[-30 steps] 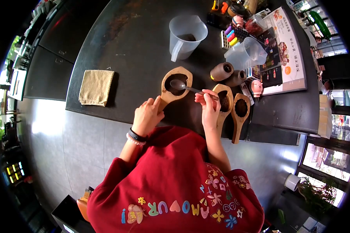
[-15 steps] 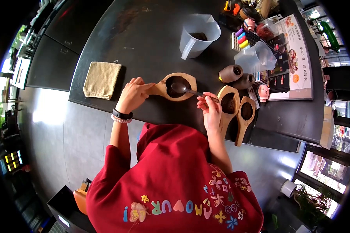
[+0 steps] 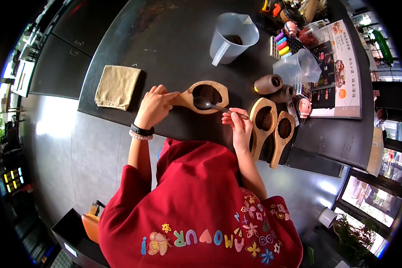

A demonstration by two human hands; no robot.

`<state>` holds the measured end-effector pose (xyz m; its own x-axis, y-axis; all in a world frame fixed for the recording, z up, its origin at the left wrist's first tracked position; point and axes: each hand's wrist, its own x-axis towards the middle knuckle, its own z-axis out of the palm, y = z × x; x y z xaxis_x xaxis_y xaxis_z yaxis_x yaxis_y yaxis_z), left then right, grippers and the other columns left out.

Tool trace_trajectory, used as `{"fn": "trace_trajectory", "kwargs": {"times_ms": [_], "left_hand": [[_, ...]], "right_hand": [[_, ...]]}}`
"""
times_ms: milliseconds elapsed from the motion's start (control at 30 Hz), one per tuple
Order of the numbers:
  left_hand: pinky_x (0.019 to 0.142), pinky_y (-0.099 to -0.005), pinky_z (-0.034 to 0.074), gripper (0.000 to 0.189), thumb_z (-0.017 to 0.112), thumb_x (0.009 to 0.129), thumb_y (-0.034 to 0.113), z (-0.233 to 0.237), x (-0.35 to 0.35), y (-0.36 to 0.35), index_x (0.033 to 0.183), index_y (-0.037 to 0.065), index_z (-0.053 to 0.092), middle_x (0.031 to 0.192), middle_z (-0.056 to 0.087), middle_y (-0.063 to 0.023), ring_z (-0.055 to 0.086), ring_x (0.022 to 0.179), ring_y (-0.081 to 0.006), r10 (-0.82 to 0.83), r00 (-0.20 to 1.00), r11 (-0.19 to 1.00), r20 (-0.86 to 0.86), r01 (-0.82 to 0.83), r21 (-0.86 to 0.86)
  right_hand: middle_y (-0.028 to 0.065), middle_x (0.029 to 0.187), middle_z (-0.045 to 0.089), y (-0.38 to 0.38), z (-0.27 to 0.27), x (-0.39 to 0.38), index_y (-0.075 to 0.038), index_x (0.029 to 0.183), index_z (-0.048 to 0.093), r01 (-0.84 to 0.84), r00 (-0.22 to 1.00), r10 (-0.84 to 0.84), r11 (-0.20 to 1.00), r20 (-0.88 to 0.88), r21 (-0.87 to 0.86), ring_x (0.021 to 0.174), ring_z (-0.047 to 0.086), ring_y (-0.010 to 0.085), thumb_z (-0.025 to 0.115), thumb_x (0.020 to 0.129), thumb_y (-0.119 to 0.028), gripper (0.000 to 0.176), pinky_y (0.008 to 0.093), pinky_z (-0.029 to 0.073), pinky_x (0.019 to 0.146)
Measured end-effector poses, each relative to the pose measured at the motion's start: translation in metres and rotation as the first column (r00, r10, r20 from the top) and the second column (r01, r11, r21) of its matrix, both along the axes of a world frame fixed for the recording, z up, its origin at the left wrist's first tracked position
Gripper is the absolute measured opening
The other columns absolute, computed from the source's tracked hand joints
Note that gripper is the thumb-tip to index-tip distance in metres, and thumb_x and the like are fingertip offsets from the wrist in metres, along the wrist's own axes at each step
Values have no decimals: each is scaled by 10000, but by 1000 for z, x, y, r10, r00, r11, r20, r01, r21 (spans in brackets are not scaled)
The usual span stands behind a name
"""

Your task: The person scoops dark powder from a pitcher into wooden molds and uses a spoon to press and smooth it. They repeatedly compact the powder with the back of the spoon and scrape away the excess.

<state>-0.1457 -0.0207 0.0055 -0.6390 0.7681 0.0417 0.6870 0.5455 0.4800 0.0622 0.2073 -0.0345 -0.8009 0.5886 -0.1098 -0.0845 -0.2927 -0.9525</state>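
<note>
My left hand [image 3: 154, 108] is closed at the handle end of a wooden mold [image 3: 224, 96], its index finger stretched along the handle. Dark, powdery material lines the mold's round hollow. In my right hand [image 3: 239, 127], a dark spoon [image 3: 203, 103] is pinched by its handle, with its bowl over the near edge of the hollow. Right of that hand lie a second wooden mold [image 3: 256, 108] and a smaller wooden mold [image 3: 277, 146], both with dark material in their hollows.
A folded tan cloth [image 3: 117, 87] lies at the left. Further back stands a translucent measuring jug [image 3: 224, 49] with dark material inside. Brown jars [image 3: 265, 85], another clear jug [image 3: 295, 67], a pink pig figurine [image 3: 304, 107] and a printed menu board [image 3: 350, 85] crowd the right side.
The spoon's bowl has moved toward me, from the middle of the hollow to its near edge. My right hand has shifted slightly nearer; my left hand stays on the handle.
</note>
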Motion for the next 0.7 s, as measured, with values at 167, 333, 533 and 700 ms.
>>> {"fn": "trace_trajectory", "kwargs": {"times_ms": [167,333,533,700], "left_hand": [[879,-396,503,539,750,735,23,-1,-1,-1,1255,162,734,991,622,-91,586,985,-292,-5,1000,1000,2,5,0],[874,-398,506,531,736,739,28,-2,0,0,1251,170,738,984,624,-92,589,975,-294,-1,1000,1000,-17,2,13],[873,-395,507,527,733,741,34,-2,2,0,1248,176,740,983,628,-89,591,969,-292,9,999,1000,-31,-9,14],[883,-394,504,526,746,738,46,-1,3,1,1246,179,741,994,633,-86,587,981,-291,18,1000,1000,-25,-18,7]], "right_hand": [[155,987,727,-2,3,2,27,1164,618,-20,1000,18,987,13,157,830,712,186,571,1046,-137,207,319,600,782],[156,987,725,-1,3,0,26,1172,616,-14,1000,15,997,-16,81,839,712,190,572,1046,-138,211,326,602,784],[163,1004,724,4,-1,-4,18,1189,612,38,992,-53,991,-113,-131,850,713,203,568,1046,-129,210,335,599,819],[160,990,723,3,0,-10,26,1175,610,51,997,-56,996,-61,-78,829,714,202,565,1048,-128,205,331,604,809]]}}
